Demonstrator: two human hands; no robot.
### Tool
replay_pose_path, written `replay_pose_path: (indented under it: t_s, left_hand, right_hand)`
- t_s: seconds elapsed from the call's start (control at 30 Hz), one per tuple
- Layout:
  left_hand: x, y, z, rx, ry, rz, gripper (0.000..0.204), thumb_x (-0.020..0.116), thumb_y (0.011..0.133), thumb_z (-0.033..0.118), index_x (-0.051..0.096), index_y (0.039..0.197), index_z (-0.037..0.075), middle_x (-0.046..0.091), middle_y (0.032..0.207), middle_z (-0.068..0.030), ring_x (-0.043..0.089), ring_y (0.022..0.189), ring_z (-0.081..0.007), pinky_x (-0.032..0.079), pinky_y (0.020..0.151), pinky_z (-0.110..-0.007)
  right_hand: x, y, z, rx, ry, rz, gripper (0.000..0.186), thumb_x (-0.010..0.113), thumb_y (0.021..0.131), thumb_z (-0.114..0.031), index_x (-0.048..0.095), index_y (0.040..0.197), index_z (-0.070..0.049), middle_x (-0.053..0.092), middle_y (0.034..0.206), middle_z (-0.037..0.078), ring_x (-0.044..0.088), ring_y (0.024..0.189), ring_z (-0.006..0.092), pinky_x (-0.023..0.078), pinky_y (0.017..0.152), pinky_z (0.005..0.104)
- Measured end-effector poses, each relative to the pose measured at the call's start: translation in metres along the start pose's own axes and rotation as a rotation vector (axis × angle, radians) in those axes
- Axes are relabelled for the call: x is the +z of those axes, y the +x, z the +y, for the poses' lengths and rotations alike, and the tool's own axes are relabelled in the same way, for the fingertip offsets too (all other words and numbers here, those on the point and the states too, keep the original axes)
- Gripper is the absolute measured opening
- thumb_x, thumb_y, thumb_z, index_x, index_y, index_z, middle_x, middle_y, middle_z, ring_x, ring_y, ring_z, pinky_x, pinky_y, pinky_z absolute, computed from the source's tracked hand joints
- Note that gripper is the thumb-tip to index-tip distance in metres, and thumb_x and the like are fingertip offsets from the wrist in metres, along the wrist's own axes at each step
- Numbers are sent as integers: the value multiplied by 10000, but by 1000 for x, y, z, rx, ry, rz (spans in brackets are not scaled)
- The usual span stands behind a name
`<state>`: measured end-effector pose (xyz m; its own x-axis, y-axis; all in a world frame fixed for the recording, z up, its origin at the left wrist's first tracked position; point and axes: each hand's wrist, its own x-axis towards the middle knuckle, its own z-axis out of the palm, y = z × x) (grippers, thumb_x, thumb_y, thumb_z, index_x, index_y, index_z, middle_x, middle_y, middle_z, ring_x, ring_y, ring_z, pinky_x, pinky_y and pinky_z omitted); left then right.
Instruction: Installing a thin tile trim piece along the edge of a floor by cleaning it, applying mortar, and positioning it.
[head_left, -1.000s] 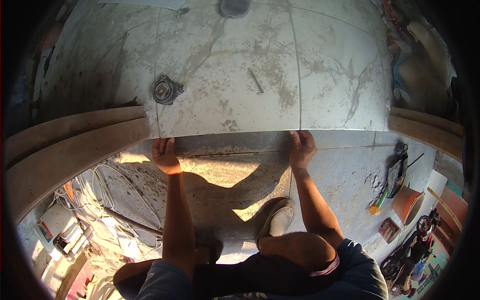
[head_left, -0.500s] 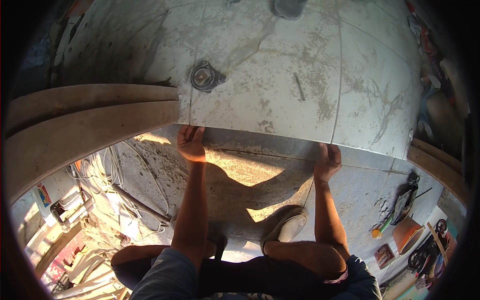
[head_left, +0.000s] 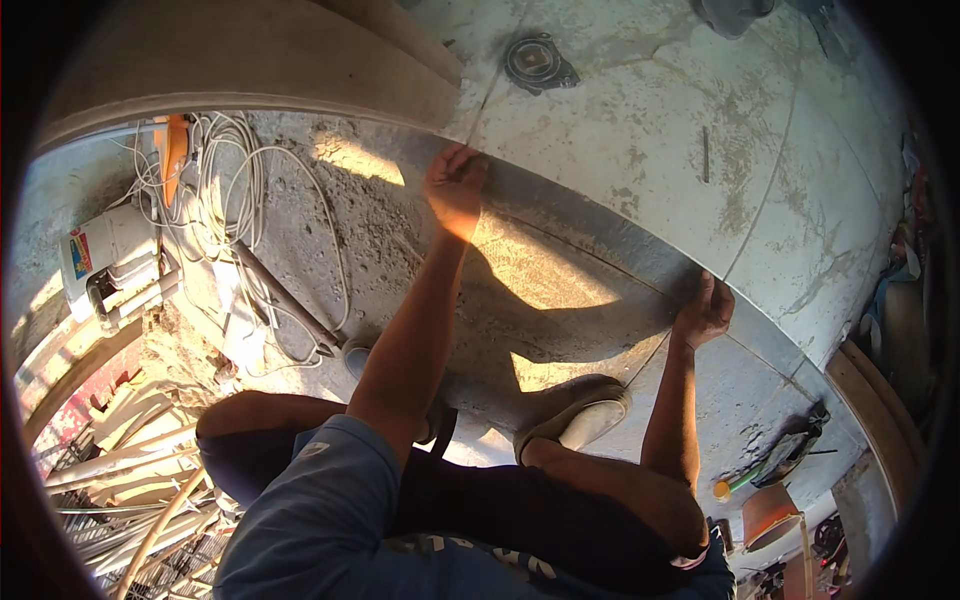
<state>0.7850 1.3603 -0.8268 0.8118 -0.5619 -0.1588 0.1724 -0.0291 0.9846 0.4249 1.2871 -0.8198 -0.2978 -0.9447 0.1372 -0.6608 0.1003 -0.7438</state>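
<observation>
A pale, stained slab [head_left: 640, 150] with straight joint lines spreads before me, its front edge running from upper left to lower right. My left hand [head_left: 456, 190] is at that edge near the end of a brown board [head_left: 250, 65], fingers and thumb pinched together. Farther right along the edge, my right hand [head_left: 706, 310] has a similar pinch close to another joint. What either pinch holds, if anything, is too small or hidden. On the slab lie a dusty dark round thing, perhaps a tape measure [head_left: 538, 62], and a thin dark stick [head_left: 705, 155].
Coiled pale cable [head_left: 230, 165] and a dark pipe [head_left: 285, 300] lie at left, near a white box [head_left: 100, 260]. Wooden strips [head_left: 130, 470] are heaped lower left. An orange bucket [head_left: 768, 515] stands lower right. My shoe [head_left: 590, 415] rests on the rough floor below.
The view has turned and shifted left, so the slab's edge now slants and more of the left floor shows. Both hands remain at the edge, still pinched.
</observation>
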Motion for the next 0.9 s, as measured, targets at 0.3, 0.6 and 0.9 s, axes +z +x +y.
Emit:
replay_pose_path:
  t_s: [0.3,0.6,0.9]
  left_hand:
    - [-2,2,-2,156,59,28,256,626,766,-103,585,1000,-9,642,911,-50,598,851,-104,464,783,-219]
    - [0,6,5,-37,324,-8,192,701,726,-34,639,906,-12,653,836,-43,589,778,-96,463,718,-221]
    - [-6,8,14,-122,-11,-52,185,713,751,-3,664,927,-30,655,833,-29,566,743,-78,449,701,-199]
  right_hand:
    - [2,-1,11,-19,-34,10,256,654,830,-277,673,919,-37,639,887,98,599,836,250,457,759,353]
    - [2,-2,7,-58,20,22,240,708,798,-230,657,895,-17,651,858,84,604,789,198,473,729,310]
    - [5,-3,3,-2,126,34,223,733,781,-158,623,886,6,652,835,75,599,759,150,476,714,273]
